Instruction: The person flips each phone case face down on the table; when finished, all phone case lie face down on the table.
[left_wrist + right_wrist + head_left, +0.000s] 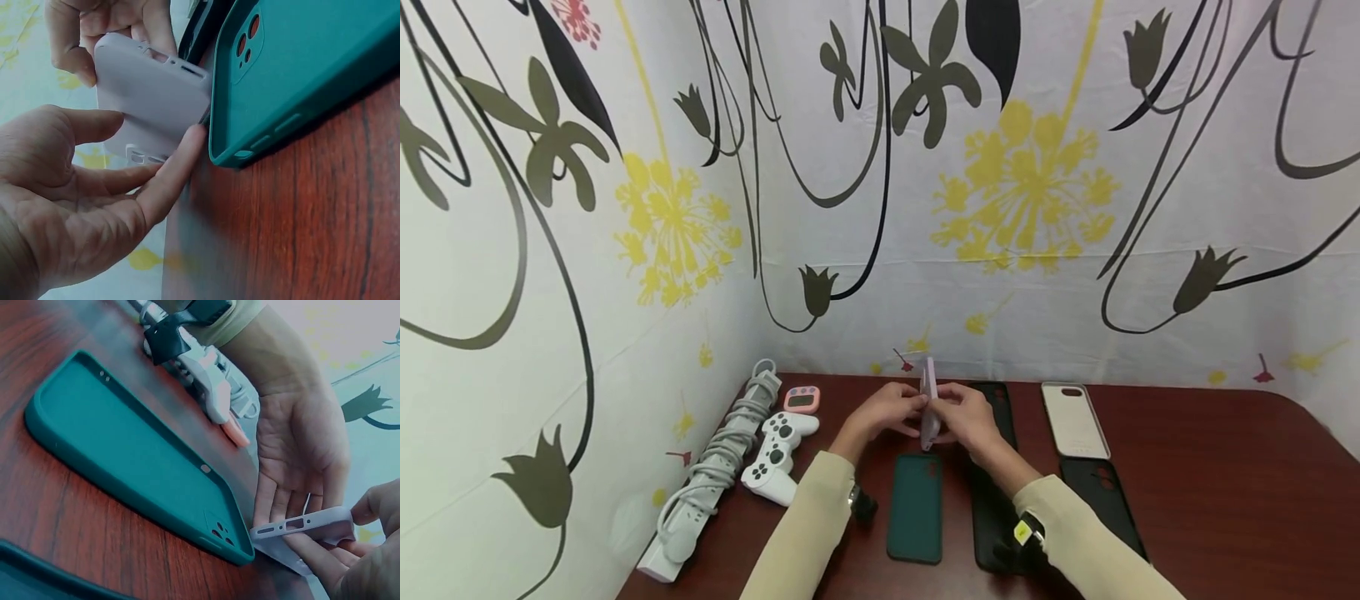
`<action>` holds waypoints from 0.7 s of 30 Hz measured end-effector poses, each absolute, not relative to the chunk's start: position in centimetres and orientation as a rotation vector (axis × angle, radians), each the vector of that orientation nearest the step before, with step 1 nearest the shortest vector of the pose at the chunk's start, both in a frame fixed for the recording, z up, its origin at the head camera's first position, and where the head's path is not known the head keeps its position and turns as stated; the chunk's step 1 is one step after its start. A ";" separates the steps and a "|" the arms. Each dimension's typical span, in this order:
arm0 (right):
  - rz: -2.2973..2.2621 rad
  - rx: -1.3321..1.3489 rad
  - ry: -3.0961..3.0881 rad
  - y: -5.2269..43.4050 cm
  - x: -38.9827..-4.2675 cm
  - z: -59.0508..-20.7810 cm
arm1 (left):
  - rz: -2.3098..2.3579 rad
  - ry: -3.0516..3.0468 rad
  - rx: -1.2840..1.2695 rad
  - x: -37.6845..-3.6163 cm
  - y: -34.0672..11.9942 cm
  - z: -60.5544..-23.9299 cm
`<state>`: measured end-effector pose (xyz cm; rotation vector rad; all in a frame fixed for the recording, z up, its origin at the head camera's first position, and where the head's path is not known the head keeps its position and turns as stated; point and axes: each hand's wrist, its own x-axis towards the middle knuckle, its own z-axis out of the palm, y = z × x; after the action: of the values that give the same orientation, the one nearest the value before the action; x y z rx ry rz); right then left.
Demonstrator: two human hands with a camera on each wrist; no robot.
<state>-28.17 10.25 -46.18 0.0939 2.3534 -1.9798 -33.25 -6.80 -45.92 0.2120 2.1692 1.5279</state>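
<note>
A pale lilac phone case [929, 400] stands on edge between both hands near the back of the table. My left hand [887, 408] holds it from the left; in the left wrist view the thumb lies on its flat face and the fingers reach along its lower side. From the other side my right hand [967, 417] grips the case with thumb and fingers. The end with its port cut-outs [294, 523] faces the right wrist camera. Just in front of the hands a dark green phone case [915, 508] lies flat, its hollow side up.
Black phone cases [992, 517] lie partly under the right arm. Farther right are a cream case [1075, 421] and another black case [1101, 492]. On the left sit a cord-wrapped power strip [718, 454], a white game controller [777, 454] and a pink timer [802, 400]. A patterned cloth [865, 333] hangs behind.
</note>
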 end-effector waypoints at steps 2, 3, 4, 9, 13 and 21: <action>-2.017 0.108 2.326 10.3 -28.3 -46.3 | 1.515 2.201 0.190 -33.2 -6.7 -45.9; -2.036 0.110 2.310 10.4 -28.4 -46.3 | 1.514 2.212 0.183 -33.2 -6.8 -45.9; -2.054 0.111 2.295 10.4 -28.4 -46.4 | 1.518 2.219 0.173 -33.2 -6.8 -45.9; -2.151 0.110 2.170 10.5 -28.5 -46.7 | 1.578 2.199 0.137 -33.2 -7.3 -45.9; -2.196 0.103 2.092 10.5 -28.4 -47.0 | 1.627 2.175 0.138 -33.2 -7.9 -46.0; -2.049 0.106 2.312 10.3 -28.1 -47.5 | 1.641 2.183 0.136 -33.4 -9.0 -46.6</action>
<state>-28.11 10.30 -47.50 0.1055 2.3119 -2.0486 -33.36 -8.99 -46.65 0.1365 2.1826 1.6405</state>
